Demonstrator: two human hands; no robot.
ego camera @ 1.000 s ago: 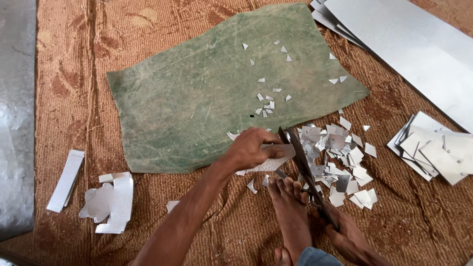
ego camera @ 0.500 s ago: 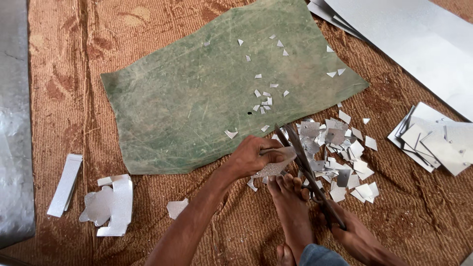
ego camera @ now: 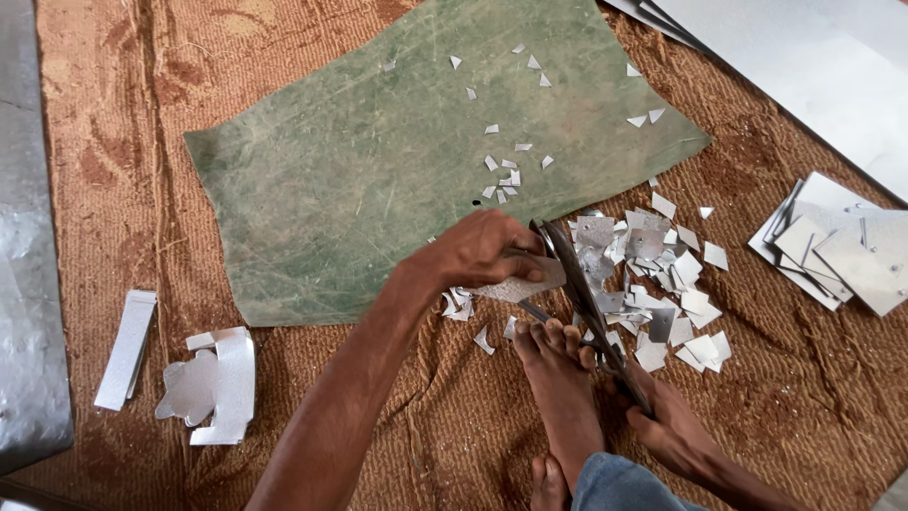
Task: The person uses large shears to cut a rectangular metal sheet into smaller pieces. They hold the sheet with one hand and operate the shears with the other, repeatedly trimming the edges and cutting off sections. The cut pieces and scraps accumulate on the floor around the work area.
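My left hand (ego camera: pixel 480 248) grips a small flat piece of sheet metal (ego camera: pixel 526 283) and holds it between the blades of large dark metal shears (ego camera: pixel 579 290). My right hand (ego camera: pixel 677 428) is closed on the shears' handle at the lower right. My bare foot (ego camera: pixel 560 386) rests on the mat with its toes against the shears' lower handle. A heap of small cut metal pieces (ego camera: pixel 653 282) lies just right of the blades. A worn green mat (ego camera: pixel 378 170) lies beyond my left hand with little triangular offcuts (ego camera: pixel 506 170) scattered on it.
A stack of square metal blanks (ego camera: pixel 837 246) lies at the right. Large metal sheets (ego camera: pixel 813 66) fill the upper right corner. Bent metal scraps (ego camera: pixel 213 383) and a narrow strip (ego camera: pixel 125 348) lie at the lower left. Another metal sheet (ego camera: pixel 28 284) runs along the left edge. A brown woven mat (ego camera: pixel 426 426) covers the floor.
My left hand has stayed at the shears with the metal piece. The view has shifted slightly, and the piece sits deeper between the blades.
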